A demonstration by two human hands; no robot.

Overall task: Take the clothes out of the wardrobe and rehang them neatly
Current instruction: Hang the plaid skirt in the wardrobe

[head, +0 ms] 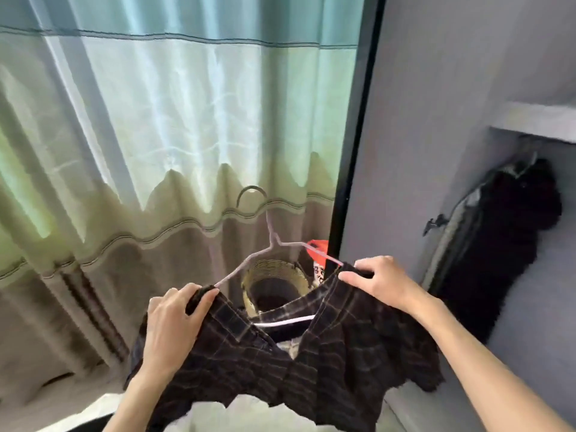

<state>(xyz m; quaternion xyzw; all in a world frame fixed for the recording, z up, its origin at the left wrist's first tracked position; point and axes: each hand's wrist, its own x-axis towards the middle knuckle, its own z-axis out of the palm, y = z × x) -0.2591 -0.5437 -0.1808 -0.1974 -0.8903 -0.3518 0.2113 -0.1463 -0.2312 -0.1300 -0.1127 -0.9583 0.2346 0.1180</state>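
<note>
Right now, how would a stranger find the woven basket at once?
Start at the long green-and-brown curtain left of the black-edged wardrobe door. On the floor at its foot, just beyond the thin pale hanger, stands the round woven straw basket. Nothing else there is woven.

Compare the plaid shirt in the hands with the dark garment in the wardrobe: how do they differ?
The plaid shirt is outside the wardrobe, held up by both hands, left hand and right hand, one at each shoulder; the dark garment hangs inside the wardrobe, untouched. The shirt shows a plaid pattern; the garment looks plain black. The shirt's hanger is plainly visible; the garment's is only partly visible. Both are dark.
</note>
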